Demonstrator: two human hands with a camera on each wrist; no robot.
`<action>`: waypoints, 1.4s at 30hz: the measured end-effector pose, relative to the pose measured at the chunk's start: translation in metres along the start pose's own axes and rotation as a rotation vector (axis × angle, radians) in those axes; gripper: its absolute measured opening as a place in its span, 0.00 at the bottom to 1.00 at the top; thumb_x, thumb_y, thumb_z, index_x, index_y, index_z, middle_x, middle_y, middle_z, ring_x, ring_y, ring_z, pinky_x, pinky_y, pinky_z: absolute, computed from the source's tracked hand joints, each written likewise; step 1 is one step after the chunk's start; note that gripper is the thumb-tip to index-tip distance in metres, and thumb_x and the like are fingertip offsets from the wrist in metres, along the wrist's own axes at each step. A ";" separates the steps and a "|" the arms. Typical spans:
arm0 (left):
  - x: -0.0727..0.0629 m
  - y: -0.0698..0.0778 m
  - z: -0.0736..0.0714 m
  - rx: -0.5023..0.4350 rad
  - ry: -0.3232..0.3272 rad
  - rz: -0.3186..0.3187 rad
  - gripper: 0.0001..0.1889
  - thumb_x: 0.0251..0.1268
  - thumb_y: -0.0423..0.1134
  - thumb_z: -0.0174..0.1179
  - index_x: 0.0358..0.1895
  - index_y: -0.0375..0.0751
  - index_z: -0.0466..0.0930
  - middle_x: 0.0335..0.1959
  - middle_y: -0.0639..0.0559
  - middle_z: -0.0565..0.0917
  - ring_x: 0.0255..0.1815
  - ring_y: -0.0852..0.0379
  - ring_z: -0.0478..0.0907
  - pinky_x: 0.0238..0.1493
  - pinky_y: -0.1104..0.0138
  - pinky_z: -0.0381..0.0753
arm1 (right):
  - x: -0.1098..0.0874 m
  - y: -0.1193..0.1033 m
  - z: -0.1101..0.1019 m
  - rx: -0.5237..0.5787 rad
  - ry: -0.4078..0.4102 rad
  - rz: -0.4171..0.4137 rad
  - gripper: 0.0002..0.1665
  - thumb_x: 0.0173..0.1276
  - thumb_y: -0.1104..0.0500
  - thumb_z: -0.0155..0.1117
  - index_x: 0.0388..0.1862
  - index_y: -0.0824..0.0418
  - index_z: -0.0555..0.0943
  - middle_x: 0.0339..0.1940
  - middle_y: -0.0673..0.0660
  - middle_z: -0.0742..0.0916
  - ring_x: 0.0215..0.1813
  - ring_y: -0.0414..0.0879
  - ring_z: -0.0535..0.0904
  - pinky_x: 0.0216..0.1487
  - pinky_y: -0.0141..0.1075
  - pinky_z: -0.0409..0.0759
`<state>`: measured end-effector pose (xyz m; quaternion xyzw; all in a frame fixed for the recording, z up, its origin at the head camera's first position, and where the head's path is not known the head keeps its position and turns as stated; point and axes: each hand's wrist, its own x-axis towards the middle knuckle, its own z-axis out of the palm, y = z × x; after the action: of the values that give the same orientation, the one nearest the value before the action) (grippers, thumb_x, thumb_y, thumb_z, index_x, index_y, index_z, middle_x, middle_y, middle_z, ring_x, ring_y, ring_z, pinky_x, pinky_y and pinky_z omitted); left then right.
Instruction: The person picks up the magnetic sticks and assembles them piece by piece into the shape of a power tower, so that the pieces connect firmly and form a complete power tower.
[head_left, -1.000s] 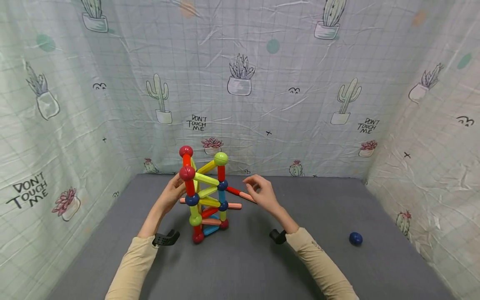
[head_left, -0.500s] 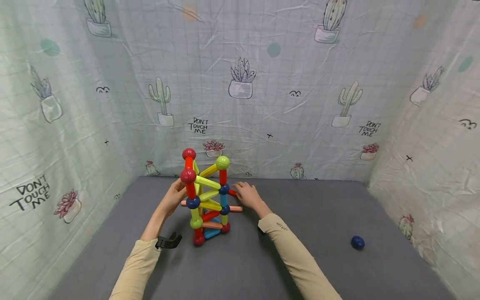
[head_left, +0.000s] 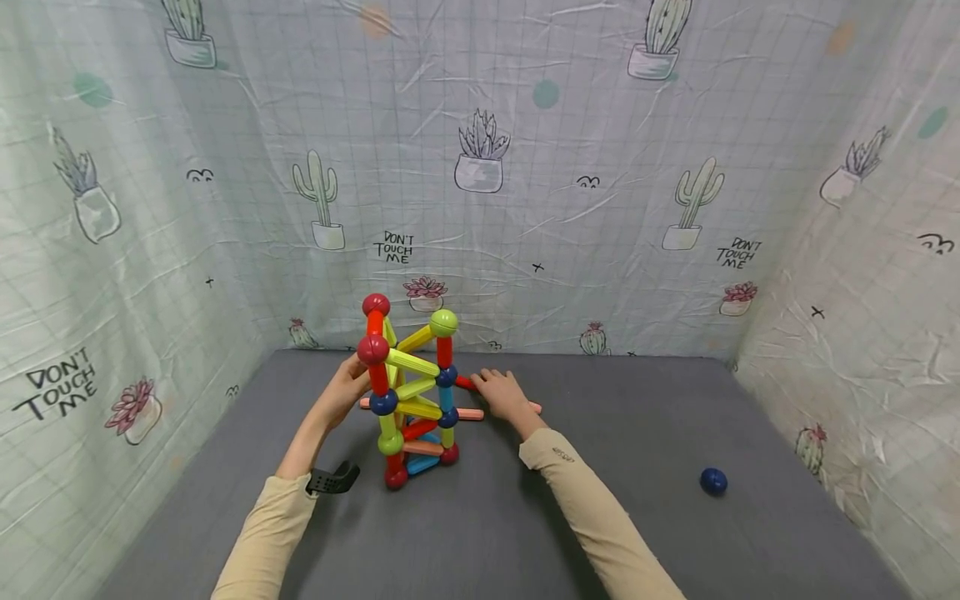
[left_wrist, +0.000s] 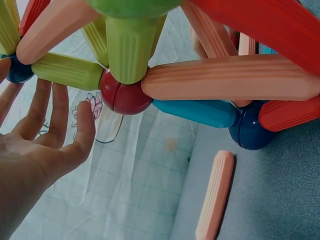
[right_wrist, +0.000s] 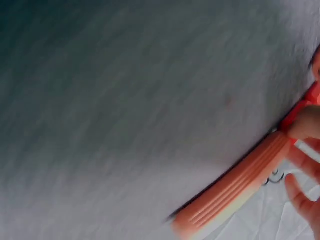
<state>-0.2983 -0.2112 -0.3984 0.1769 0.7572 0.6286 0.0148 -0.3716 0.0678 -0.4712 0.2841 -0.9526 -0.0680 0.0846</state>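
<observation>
A tower of magnetic rods and balls [head_left: 418,408] stands on the grey table, left of centre in the head view. My left hand [head_left: 343,392] holds its left side; in the left wrist view the fingertips touch a yellow-green rod [left_wrist: 67,71] and a dark blue ball [left_wrist: 20,72]. Behind the tower's right side, my right hand [head_left: 504,393] pinches a red magnetic rod [head_left: 465,382]. Up close in the right wrist view, a pink rod [right_wrist: 232,185] lies end to end with that red rod. Part of the right hand is outside this view.
Another pink rod [head_left: 471,414] lies on the table beside the tower, and one more pink end [head_left: 365,402] shows at its left. A blue ball [head_left: 713,481] sits far to the right. A cactus-print curtain [head_left: 540,208] borders the table at the back and sides.
My right hand has come left and down from above the table onto the red rod. The pink rod's end now shows right of that hand. My left hand stays at the tower.
</observation>
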 end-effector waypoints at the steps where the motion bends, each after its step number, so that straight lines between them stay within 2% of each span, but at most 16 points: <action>1: 0.000 0.000 0.000 0.005 -0.001 0.000 0.30 0.65 0.50 0.47 0.63 0.34 0.56 0.50 0.61 0.69 0.47 0.72 0.71 0.58 0.54 0.66 | -0.003 0.003 0.000 -0.007 -0.013 0.009 0.23 0.63 0.60 0.57 0.57 0.50 0.68 0.49 0.54 0.77 0.51 0.49 0.74 0.51 0.46 0.72; 5: -0.001 0.000 0.000 0.008 0.006 -0.007 0.31 0.64 0.51 0.48 0.63 0.34 0.55 0.52 0.57 0.69 0.47 0.72 0.71 0.57 0.54 0.67 | -0.012 0.013 0.001 -0.005 -0.063 0.064 0.29 0.58 0.60 0.61 0.59 0.47 0.67 0.51 0.57 0.76 0.53 0.52 0.73 0.53 0.50 0.70; 8: -0.001 0.001 0.001 0.009 0.001 -0.004 0.30 0.64 0.51 0.48 0.62 0.35 0.57 0.50 0.59 0.70 0.46 0.72 0.71 0.55 0.58 0.68 | -0.016 0.018 0.003 0.009 -0.059 0.081 0.26 0.59 0.58 0.59 0.57 0.47 0.70 0.51 0.57 0.77 0.53 0.54 0.72 0.53 0.51 0.69; 14: 0.001 0.000 0.003 -0.012 -0.021 0.017 0.17 0.63 0.51 0.50 0.49 0.45 0.67 0.40 0.62 0.73 0.42 0.67 0.72 0.47 0.68 0.70 | -0.012 0.014 0.004 0.027 0.018 0.013 0.19 0.63 0.55 0.56 0.54 0.52 0.74 0.47 0.53 0.81 0.50 0.49 0.76 0.51 0.48 0.72; 17: 0.002 -0.001 0.003 -0.016 -0.020 0.013 0.15 0.63 0.50 0.50 0.47 0.48 0.67 0.38 0.61 0.73 0.41 0.66 0.72 0.46 0.69 0.71 | -0.008 0.009 0.004 0.033 -0.002 -0.009 0.19 0.64 0.56 0.55 0.55 0.53 0.74 0.49 0.52 0.82 0.51 0.48 0.76 0.54 0.48 0.72; 19: 0.002 0.000 0.004 -0.013 -0.013 0.009 0.16 0.64 0.50 0.49 0.49 0.45 0.67 0.39 0.60 0.73 0.41 0.66 0.72 0.47 0.68 0.71 | -0.007 0.006 0.003 0.027 -0.019 -0.010 0.18 0.65 0.58 0.54 0.54 0.53 0.75 0.49 0.52 0.82 0.52 0.48 0.77 0.55 0.48 0.71; 22: 0.001 0.003 0.005 -0.011 0.044 0.013 0.21 0.65 0.48 0.48 0.55 0.39 0.64 0.42 0.62 0.72 0.42 0.69 0.72 0.46 0.70 0.72 | -0.006 0.003 0.003 -0.014 -0.019 -0.009 0.14 0.65 0.60 0.53 0.49 0.54 0.77 0.46 0.52 0.82 0.49 0.47 0.77 0.53 0.46 0.72; 24: 0.000 0.008 0.007 -0.007 0.126 0.036 0.23 0.65 0.47 0.48 0.58 0.37 0.62 0.43 0.64 0.72 0.42 0.70 0.73 0.44 0.72 0.73 | -0.006 0.002 0.004 -0.058 -0.007 -0.011 0.12 0.65 0.61 0.53 0.47 0.54 0.78 0.44 0.52 0.82 0.47 0.47 0.78 0.50 0.44 0.73; 27: -0.005 0.022 0.012 -0.025 0.301 0.134 0.22 0.66 0.43 0.47 0.59 0.36 0.63 0.43 0.66 0.74 0.41 0.71 0.74 0.40 0.75 0.75 | -0.007 0.003 0.004 -0.089 0.003 -0.008 0.12 0.64 0.60 0.54 0.46 0.53 0.78 0.42 0.53 0.82 0.45 0.48 0.78 0.48 0.44 0.73; 30: -0.012 0.041 0.019 -0.045 0.458 0.317 0.17 0.67 0.38 0.47 0.56 0.34 0.67 0.43 0.61 0.77 0.39 0.67 0.74 0.38 0.76 0.74 | -0.009 0.004 0.004 -0.071 0.013 0.004 0.15 0.64 0.62 0.54 0.50 0.51 0.75 0.42 0.55 0.83 0.46 0.50 0.78 0.50 0.47 0.73; 32: -0.018 0.055 0.023 -0.035 0.517 0.457 0.15 0.67 0.34 0.46 0.54 0.32 0.69 0.42 0.58 0.78 0.40 0.63 0.74 0.38 0.77 0.74 | -0.010 0.007 0.004 -0.051 0.035 0.012 0.16 0.64 0.62 0.53 0.51 0.50 0.73 0.43 0.55 0.83 0.46 0.51 0.78 0.50 0.49 0.72; 35: -0.027 0.074 0.030 0.009 0.542 0.623 0.14 0.66 0.29 0.44 0.52 0.30 0.70 0.42 0.58 0.78 0.41 0.59 0.74 0.41 0.76 0.72 | -0.011 0.010 0.002 -0.005 0.096 0.024 0.13 0.63 0.59 0.55 0.48 0.50 0.74 0.42 0.54 0.84 0.43 0.51 0.78 0.46 0.48 0.73; 39: -0.039 0.096 0.039 0.123 0.546 0.732 0.14 0.61 0.23 0.45 0.49 0.23 0.69 0.43 0.58 0.78 0.43 0.58 0.73 0.45 0.75 0.70 | -0.014 0.016 -0.009 0.093 0.169 0.059 0.09 0.61 0.54 0.58 0.39 0.51 0.82 0.36 0.51 0.84 0.38 0.49 0.77 0.40 0.45 0.74; 42: -0.050 0.116 0.046 0.218 0.567 0.779 0.13 0.57 0.19 0.46 0.46 0.19 0.70 0.40 0.46 0.78 0.42 0.59 0.73 0.44 0.74 0.69 | -0.018 0.020 -0.024 0.177 0.159 0.078 0.09 0.62 0.57 0.59 0.38 0.52 0.84 0.36 0.51 0.84 0.37 0.49 0.77 0.36 0.44 0.75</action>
<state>-0.2117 -0.1646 -0.3071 0.2694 0.6702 0.5280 -0.4467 -0.3627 0.0928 -0.4467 0.2577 -0.9555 0.0424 0.1368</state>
